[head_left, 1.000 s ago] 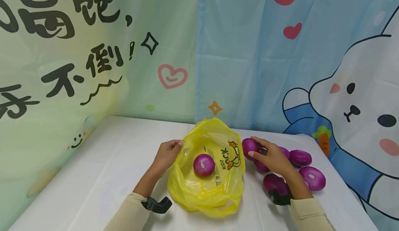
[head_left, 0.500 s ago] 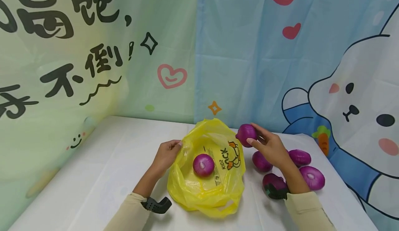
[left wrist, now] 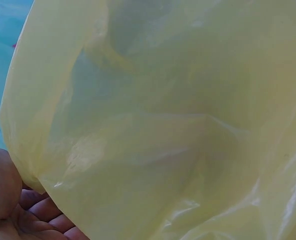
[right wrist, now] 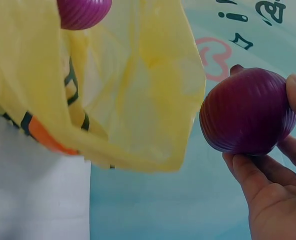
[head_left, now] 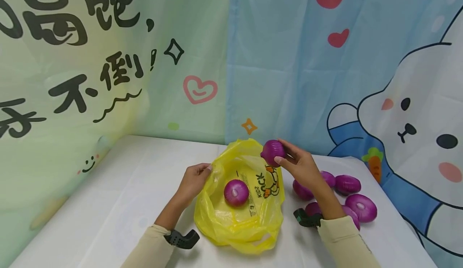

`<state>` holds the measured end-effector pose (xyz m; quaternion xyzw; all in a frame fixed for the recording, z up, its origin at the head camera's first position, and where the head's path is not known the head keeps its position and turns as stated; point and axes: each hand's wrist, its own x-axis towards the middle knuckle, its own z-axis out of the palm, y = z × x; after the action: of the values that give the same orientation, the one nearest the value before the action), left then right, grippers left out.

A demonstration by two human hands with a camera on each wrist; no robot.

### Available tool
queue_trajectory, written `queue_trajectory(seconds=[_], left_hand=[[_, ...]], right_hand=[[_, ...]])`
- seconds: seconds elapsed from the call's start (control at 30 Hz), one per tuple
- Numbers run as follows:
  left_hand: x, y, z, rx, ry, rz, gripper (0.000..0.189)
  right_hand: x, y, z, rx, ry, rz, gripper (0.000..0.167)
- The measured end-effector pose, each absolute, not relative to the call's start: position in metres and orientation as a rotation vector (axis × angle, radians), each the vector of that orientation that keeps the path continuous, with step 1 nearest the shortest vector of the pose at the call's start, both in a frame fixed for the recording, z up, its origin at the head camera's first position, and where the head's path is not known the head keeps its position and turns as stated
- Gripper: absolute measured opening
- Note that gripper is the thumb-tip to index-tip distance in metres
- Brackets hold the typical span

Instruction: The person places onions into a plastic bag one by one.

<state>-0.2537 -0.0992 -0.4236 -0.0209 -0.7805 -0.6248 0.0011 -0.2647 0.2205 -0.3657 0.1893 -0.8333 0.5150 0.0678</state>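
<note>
A yellow plastic bag lies spread with its mouth towards the head camera, and one purple onion rests inside it. My left hand pinches the bag's left rim between thumb and fingers; the left wrist view is mostly filled by the bag's yellow film. Above the bag's upper right edge, my right hand holds a second purple onion by its sides. In the right wrist view this held onion is gripped between thumb and fingers, apart from the bag's rim.
Several more purple onions lie in a group on the white table to the right, partly hidden by my right forearm. A printed cloth backdrop hangs behind the table. Black camera mounts sit on both wrists.
My right hand has lifted an onion from the group at the right and carried it up and left, over the bag's edge. The left hand stays at the bag's rim.
</note>
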Motion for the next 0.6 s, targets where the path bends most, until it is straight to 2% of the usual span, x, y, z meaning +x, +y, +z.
queue_trajectory(seconds=[0.6], left_hand=[[-0.254,-0.097,-0.424,-0.065,-2.453,-1.970,0.033]], right_hand=[[-0.276,0.190,-0.390,0.664,-2.571,1.641,0.064]])
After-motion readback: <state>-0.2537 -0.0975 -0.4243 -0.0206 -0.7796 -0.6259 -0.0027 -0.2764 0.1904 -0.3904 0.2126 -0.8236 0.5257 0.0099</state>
